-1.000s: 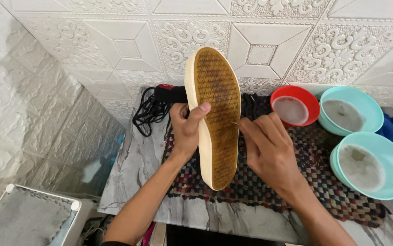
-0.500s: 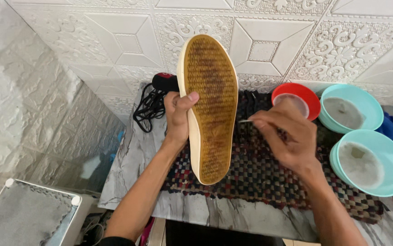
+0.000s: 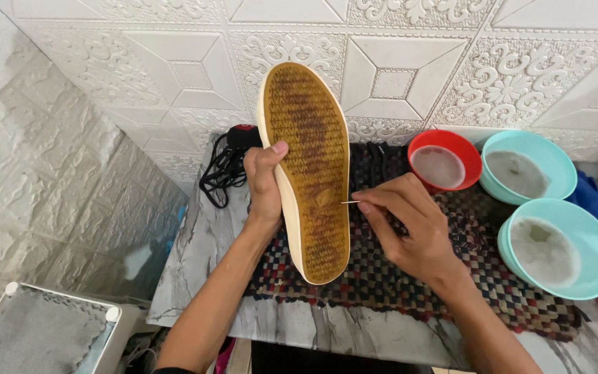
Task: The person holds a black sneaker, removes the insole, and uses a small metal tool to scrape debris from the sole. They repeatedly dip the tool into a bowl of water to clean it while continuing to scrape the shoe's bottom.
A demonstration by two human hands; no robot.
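Note:
My left hand grips a shoe by its left edge and holds it upright above the table, with the dirty yellow-brown ribbed sole facing me. My right hand pinches a thin pin-like tool between thumb and forefinger. The tool's tip touches the sole near its middle. The upper of the shoe is hidden behind the sole.
A woven checkered mat covers a small marble-patterned table. A red bowl and two teal bowls of cloudy liquid stand at the right. Black laces lie at the back left. A white patterned wall rises behind.
The shoe has been lifted and tilted more upright. My right hand has moved from resting beside the sole to pointing the thin tool at its middle.

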